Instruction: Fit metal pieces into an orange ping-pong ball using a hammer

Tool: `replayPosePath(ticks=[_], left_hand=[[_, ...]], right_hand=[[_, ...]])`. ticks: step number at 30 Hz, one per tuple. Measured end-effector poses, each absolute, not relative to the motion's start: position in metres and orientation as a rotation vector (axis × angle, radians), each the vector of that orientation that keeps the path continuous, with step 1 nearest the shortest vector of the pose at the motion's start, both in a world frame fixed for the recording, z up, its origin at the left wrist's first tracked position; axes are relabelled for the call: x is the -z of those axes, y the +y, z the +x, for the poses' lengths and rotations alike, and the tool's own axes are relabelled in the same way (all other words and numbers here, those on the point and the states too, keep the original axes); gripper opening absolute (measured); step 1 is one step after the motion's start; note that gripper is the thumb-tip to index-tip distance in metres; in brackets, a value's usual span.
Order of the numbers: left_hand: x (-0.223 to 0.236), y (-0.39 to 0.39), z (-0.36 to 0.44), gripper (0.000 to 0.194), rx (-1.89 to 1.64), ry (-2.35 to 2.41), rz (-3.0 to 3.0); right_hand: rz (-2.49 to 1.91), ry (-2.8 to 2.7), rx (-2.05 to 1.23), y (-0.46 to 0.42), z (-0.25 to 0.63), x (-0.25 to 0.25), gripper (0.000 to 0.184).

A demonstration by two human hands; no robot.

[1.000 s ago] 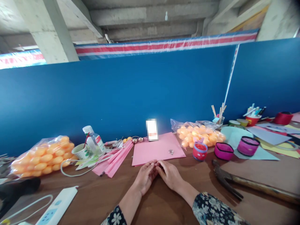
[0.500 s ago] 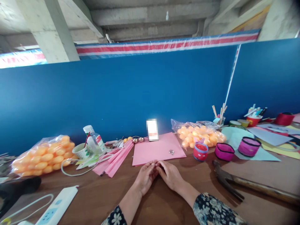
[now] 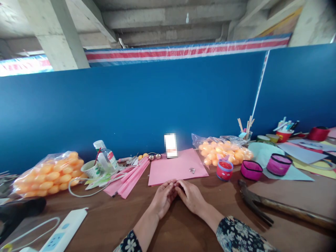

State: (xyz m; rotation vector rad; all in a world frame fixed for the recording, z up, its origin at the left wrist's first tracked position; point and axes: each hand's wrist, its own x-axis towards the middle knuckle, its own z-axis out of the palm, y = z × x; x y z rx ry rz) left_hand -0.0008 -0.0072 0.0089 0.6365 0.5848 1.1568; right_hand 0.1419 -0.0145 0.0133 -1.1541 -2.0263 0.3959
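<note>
My left hand point(image 3: 165, 197) and my right hand point(image 3: 191, 196) rest on the brown table with their fingertips meeting. The fingers of both are loosely bent and not clenched, and I see nothing held in them. Just beyond the fingertips lies a stack of pink paper point(image 3: 178, 167). On its right part sits a small cluster of shiny silver pieces point(image 3: 192, 170), too small to name. A bright upright rectangle point(image 3: 171, 145), blurred out, stands at the paper's back edge.
On the right lie a claw hammer point(image 3: 283, 206), a red cup-like container point(image 3: 224, 170) and magenta bands point(image 3: 251, 169). Bags of orange balls point(image 3: 48, 176) flank the paper. Left are pink strips point(image 3: 135, 176), a bottle point(image 3: 107, 157) and a power strip point(image 3: 64, 229). A blue partition point(image 3: 157, 105) rises behind.
</note>
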Motion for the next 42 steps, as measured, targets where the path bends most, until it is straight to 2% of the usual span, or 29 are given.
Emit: replayPosePath(ticks=[18,42], left_hand=[[-0.0122,-0.0092,0.0006,0.019,-1.158,0.589,0.659],[-0.0097,-0.0077,0.0007,0.022,-1.16,0.608,0.67]], right_hand=[[-1.184,-2.032,-0.339,-0.0137,0.1407,-0.0152,0.024],[-1.183,-2.042,-0.334,-0.0132,0.1411,-0.0142,0.024]])
